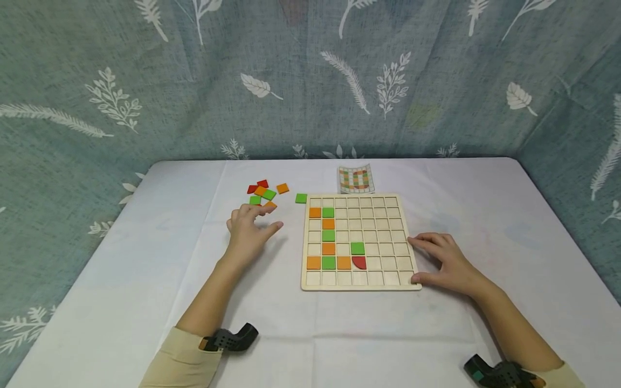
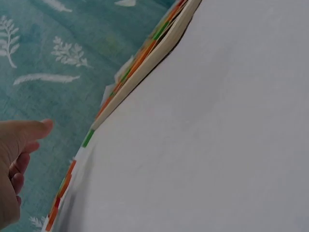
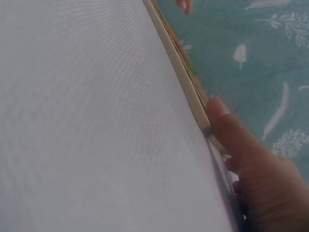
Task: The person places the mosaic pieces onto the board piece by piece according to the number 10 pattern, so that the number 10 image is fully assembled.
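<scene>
Head view: the step in hand looks like choosing the next tile, with the board (image 1: 373, 263) partly filled. From the middle of the board, which lies flat on the table (image 1: 378, 339), the pile (image 1: 260, 191) sits at ten o'clock and the patterned card (image 1: 356, 178) at twelve, just beyond the rim. The left hand (image 1: 246, 230), out at nine o'clock, reaches toward the pile with thumb and forefinger spread, and nothing shows between them; whether a fingertip touches the orange tile (image 1: 271, 204) there, I cannot tell. The right hand (image 1: 446, 264) rests at the three-to-four o'clock edge, finger and thumb wide apart against the board, probably to steady it.

The next move seems to call for a light pinch on one thin tile, a check against the card, then a square drop into a cell.

The board is pale wood, a grid of cells inside a rim. Orange and green squares (image 1: 328, 235) alternate in the second column from nine o'clock. Toward six o'clock sits a red quarter-round (image 1: 359, 263), a green square (image 1: 357, 248) at twelve from it. Most cells show bare wood.
</scene>
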The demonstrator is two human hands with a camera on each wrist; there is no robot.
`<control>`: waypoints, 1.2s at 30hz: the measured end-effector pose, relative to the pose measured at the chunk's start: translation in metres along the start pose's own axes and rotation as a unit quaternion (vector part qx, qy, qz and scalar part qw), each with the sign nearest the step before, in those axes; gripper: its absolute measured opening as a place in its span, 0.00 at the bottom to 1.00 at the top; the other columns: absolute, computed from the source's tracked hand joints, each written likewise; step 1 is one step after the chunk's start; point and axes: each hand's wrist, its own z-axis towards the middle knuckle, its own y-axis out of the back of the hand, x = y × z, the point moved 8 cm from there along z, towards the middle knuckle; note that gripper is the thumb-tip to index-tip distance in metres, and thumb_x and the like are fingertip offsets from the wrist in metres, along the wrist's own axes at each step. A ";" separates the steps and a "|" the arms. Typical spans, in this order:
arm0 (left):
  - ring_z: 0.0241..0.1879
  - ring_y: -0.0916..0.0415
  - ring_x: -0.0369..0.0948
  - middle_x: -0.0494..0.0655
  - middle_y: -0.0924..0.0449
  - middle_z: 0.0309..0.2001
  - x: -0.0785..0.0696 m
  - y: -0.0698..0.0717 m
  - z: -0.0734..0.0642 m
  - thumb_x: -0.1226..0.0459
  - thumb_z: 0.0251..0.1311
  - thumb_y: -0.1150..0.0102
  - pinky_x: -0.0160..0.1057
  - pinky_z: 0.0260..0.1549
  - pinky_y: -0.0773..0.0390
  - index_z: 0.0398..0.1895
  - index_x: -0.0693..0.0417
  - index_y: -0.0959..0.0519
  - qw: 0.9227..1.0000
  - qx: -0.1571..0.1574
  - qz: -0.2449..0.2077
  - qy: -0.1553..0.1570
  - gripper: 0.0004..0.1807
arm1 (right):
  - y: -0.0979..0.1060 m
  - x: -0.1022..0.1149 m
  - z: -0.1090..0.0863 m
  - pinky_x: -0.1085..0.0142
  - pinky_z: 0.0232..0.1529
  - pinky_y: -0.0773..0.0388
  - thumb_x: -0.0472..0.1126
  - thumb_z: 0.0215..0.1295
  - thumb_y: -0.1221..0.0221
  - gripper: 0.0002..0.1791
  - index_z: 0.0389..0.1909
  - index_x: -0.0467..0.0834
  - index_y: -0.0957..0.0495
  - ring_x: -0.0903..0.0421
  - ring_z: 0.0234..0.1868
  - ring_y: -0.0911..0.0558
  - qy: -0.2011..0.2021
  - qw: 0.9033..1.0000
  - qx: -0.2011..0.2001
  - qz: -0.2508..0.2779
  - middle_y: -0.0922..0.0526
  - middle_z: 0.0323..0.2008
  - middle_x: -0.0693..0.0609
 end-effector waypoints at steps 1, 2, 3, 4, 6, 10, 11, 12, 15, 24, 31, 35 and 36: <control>0.51 0.41 0.51 0.53 0.30 0.46 0.002 0.002 0.001 0.56 0.53 0.33 0.53 0.53 0.52 0.52 0.54 0.21 1.000 0.001 0.004 0.004 0.23 | 0.000 0.000 0.000 0.52 0.48 0.41 0.50 0.41 0.26 0.43 0.60 0.39 0.28 0.47 0.53 0.37 0.000 1.000 0.000 0.000 0.28 0.55 0.44; 0.51 0.40 0.52 0.53 0.30 0.46 0.003 0.004 0.002 0.55 0.53 0.33 0.54 0.52 0.52 0.53 0.53 0.21 1.000 0.002 0.006 0.008 0.24 | 0.000 0.000 0.000 0.52 0.48 0.41 0.50 0.41 0.26 0.43 0.60 0.39 0.28 0.47 0.53 0.37 0.001 1.000 0.000 0.001 0.28 0.55 0.44; 0.51 0.40 0.52 0.53 0.30 0.47 0.005 0.007 0.003 0.55 0.53 0.33 0.54 0.52 0.53 0.53 0.53 0.21 1.000 0.003 0.008 0.011 0.24 | 0.000 0.000 0.000 0.52 0.48 0.41 0.50 0.40 0.26 0.43 0.60 0.39 0.28 0.47 0.53 0.37 0.000 1.000 0.000 0.002 0.28 0.55 0.44; 0.52 0.40 0.53 0.54 0.30 0.48 0.008 0.010 0.003 0.54 0.53 0.33 0.54 0.52 0.53 0.53 0.53 0.21 1.000 0.005 0.011 0.015 0.25 | 0.000 0.001 0.000 0.52 0.48 0.41 0.50 0.40 0.26 0.43 0.60 0.39 0.28 0.47 0.53 0.37 0.001 1.000 0.000 0.001 0.28 0.54 0.44; 0.53 0.41 0.53 0.53 0.30 0.50 0.014 0.016 0.005 0.54 0.53 0.34 0.55 0.51 0.53 0.55 0.53 0.22 1.000 0.012 0.011 0.024 0.26 | 0.000 0.001 0.000 0.51 0.48 0.41 0.50 0.41 0.26 0.43 0.60 0.39 0.28 0.47 0.53 0.37 -0.001 1.000 0.001 0.001 0.28 0.54 0.44; 0.54 0.41 0.54 0.54 0.29 0.51 0.025 0.026 0.008 0.54 0.54 0.34 0.55 0.50 0.53 0.56 0.52 0.22 0.999 0.024 0.008 0.031 0.26 | 0.001 0.000 -0.001 0.50 0.49 0.41 0.50 0.41 0.26 0.43 0.61 0.40 0.28 0.46 0.54 0.37 -0.004 1.000 0.002 0.001 0.28 0.55 0.44; 0.53 0.41 0.54 0.54 0.29 0.51 0.027 0.028 0.009 0.54 0.54 0.34 0.54 0.49 0.53 0.56 0.52 0.23 0.999 0.027 0.008 0.031 0.26 | 0.001 0.000 -0.001 0.50 0.48 0.41 0.50 0.41 0.26 0.43 0.61 0.40 0.28 0.46 0.54 0.37 -0.005 1.000 0.002 0.002 0.28 0.55 0.44; 0.53 0.40 0.54 0.54 0.28 0.51 0.029 0.030 0.010 0.54 0.54 0.34 0.55 0.49 0.53 0.57 0.52 0.23 0.999 0.030 0.011 0.032 0.26 | 0.001 0.000 -0.001 0.50 0.48 0.41 0.50 0.41 0.26 0.43 0.61 0.40 0.28 0.46 0.54 0.37 -0.005 1.000 0.001 0.003 0.28 0.55 0.44; 0.52 0.39 0.54 0.55 0.28 0.51 0.039 0.034 0.012 0.54 0.55 0.35 0.55 0.48 0.53 0.58 0.53 0.24 0.998 0.040 0.019 0.043 0.27 | 0.001 0.000 -0.001 0.50 0.48 0.41 0.49 0.40 0.26 0.43 0.61 0.39 0.28 0.46 0.54 0.37 -0.004 1.000 0.000 0.004 0.28 0.55 0.44; 0.56 0.42 0.57 0.59 0.30 0.57 0.070 0.026 0.013 0.52 0.57 0.38 0.56 0.48 0.50 0.61 0.56 0.27 0.991 0.083 0.046 0.095 0.30 | 0.000 0.000 0.000 0.51 0.48 0.41 0.50 0.41 0.26 0.43 0.61 0.39 0.28 0.46 0.53 0.37 -0.005 1.000 0.002 0.003 0.28 0.55 0.44; 0.55 0.40 0.57 0.59 0.28 0.55 0.082 0.019 0.014 0.53 0.57 0.37 0.57 0.48 0.51 0.56 0.57 0.24 0.993 0.067 0.058 0.082 0.26 | 0.000 0.001 0.001 0.50 0.48 0.41 0.50 0.41 0.26 0.43 0.61 0.40 0.28 0.46 0.54 0.37 -0.006 1.000 0.004 0.004 0.28 0.55 0.44; 0.52 0.38 0.55 0.57 0.26 0.52 0.078 0.017 0.012 0.56 0.57 0.37 0.56 0.47 0.52 0.51 0.57 0.20 0.995 0.059 0.054 0.065 0.21 | 0.000 0.001 0.000 0.50 0.48 0.40 0.51 0.40 0.26 0.43 0.61 0.40 0.28 0.45 0.54 0.36 -0.007 1.000 0.003 0.002 0.28 0.54 0.44; 0.52 0.37 0.54 0.57 0.26 0.51 0.077 0.017 0.012 0.56 0.57 0.37 0.56 0.47 0.53 0.51 0.57 0.20 0.995 0.059 0.051 0.061 0.20 | 0.000 0.000 0.000 0.50 0.48 0.40 0.51 0.40 0.26 0.43 0.61 0.40 0.28 0.45 0.54 0.36 -0.006 1.000 0.002 0.002 0.28 0.54 0.43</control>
